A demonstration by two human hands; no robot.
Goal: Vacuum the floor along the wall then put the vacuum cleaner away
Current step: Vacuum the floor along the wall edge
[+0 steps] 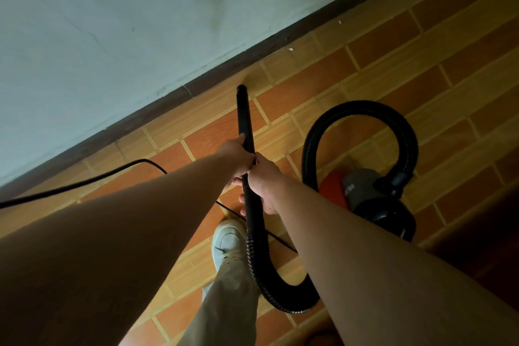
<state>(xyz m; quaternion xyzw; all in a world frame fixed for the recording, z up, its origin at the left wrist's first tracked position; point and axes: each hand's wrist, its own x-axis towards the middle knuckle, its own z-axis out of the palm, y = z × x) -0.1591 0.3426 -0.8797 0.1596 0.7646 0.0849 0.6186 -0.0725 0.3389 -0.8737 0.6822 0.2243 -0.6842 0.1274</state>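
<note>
A black vacuum tube [244,115] points at the floor, and its tip lies close to the dark skirting [213,78] under the pale wall [112,22]. My left hand [237,156] grips the tube higher up. Just below it, my right hand [262,180] grips the same tube. From the tube a ribbed black hose [362,109] loops down past my leg and up over to the vacuum cleaner body [373,199], grey, orange and black, which sits on the tiled floor at the right.
The black power cord [84,182] runs across the orange and tan tiles [421,64] from the left edge, passing under my arms. My shoe [227,241] stands beside the hose. Small white specks lie near the skirting at upper right. A dark edge rises at lower right.
</note>
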